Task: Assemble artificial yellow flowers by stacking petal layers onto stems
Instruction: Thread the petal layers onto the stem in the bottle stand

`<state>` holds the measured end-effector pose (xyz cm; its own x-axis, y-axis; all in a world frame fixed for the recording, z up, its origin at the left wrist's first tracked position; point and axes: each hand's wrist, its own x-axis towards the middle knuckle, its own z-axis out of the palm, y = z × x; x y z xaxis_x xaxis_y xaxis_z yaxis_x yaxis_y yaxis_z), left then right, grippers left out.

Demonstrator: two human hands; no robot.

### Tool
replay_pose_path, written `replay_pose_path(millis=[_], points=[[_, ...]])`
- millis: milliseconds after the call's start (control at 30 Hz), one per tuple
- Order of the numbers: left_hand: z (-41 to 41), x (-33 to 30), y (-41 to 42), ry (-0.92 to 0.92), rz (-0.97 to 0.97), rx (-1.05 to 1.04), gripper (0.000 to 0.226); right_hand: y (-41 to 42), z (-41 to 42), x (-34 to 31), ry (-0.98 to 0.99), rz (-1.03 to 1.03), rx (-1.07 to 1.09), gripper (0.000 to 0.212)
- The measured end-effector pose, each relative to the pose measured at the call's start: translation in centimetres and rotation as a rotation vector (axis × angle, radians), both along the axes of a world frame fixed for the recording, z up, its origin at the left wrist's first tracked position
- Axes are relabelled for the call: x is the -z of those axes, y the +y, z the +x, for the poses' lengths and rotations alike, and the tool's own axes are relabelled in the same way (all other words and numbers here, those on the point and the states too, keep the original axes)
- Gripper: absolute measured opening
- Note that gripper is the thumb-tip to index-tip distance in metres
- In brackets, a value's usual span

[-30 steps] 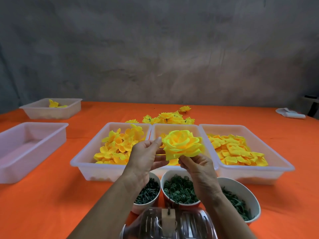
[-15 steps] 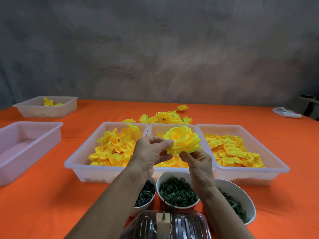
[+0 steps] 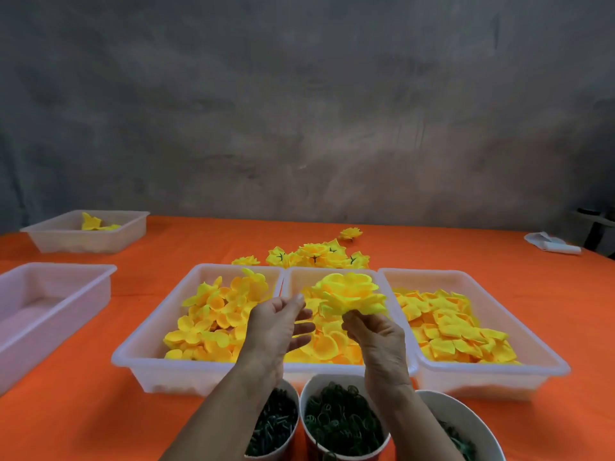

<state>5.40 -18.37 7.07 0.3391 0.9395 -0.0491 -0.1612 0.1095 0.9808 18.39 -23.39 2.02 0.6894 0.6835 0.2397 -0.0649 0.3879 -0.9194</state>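
Two clear bins sit far left: the back bin holds a few yellow petals, the near bin beside it. Three petal trays stand in a row: left tray, middle tray, right tray. Over the middle one, the left hand has its fingers loosely spread, holding nothing; the right hand pinches the flower from below. Three cups of green parts line the near edge.

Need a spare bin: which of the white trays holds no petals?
The near-left tray. The far-left tray holds a few petals, and the three trays in the middle are all filled.
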Motion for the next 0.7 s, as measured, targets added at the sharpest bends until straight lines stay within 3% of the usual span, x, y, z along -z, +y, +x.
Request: replay_pose_path(millis=[300,633,700], points=[[1.3,0.9,3.0,0.103,0.024,-0.033,0.020,5.2,2.4,-2.0,0.178,-0.121,-0.064,0.008],[2.1,2.3,6.8,0.086,-0.001,-0.039,0.020,15.3,6.0,-3.5,0.309,-0.297,-0.056,0.005],[2.1,2.5,7.6,0.074,-0.007,-0.042,0.021,17.3,6.5,-4.2,0.260,-0.284,-0.097,0.027]])
